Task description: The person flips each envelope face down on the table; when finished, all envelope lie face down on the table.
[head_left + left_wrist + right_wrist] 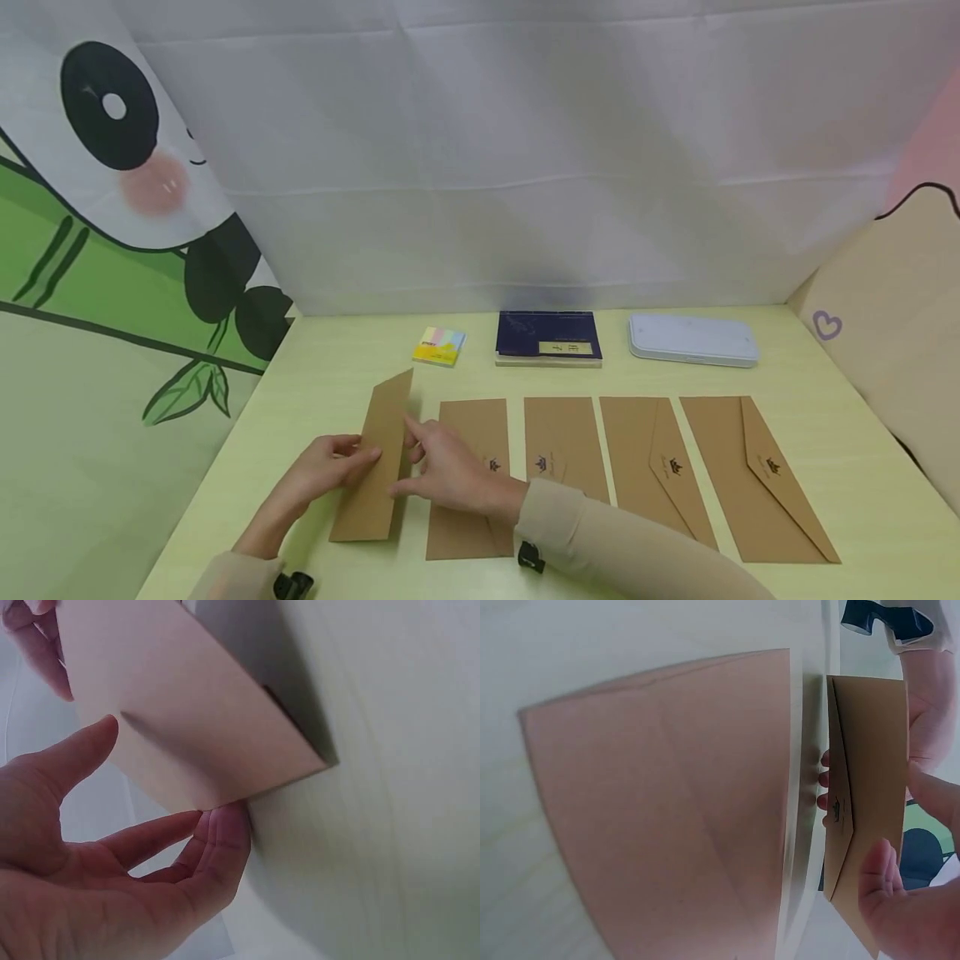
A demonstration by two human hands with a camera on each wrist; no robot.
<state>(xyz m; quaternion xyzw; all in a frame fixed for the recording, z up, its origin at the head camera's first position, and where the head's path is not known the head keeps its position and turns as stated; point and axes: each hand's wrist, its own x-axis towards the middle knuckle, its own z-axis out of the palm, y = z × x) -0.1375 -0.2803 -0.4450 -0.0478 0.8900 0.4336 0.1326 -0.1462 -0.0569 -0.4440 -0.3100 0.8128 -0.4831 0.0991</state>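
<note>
A brown kraft envelope [378,467] stands tilted on edge at the left of the table, its plain face toward my left hand. My left hand [330,467] is at its left side; in the left wrist view its curled fingers [225,840] hold the lower edge, while the thumb is close to the plain face. From the other side my right hand [453,471] grips the upper edge with thumb and fingers. The right wrist view shows the envelope's flap [841,825] with a small dark crest, and right-hand fingers [881,870] against that side.
Several similar envelopes lie in a row to the right, the nearest envelope [468,425] partly under my right hand. Behind them are a sticky-note pack [438,346], a dark blue notebook [547,335] and a pale case [693,339]. A white cloth [525,167] hangs behind the table.
</note>
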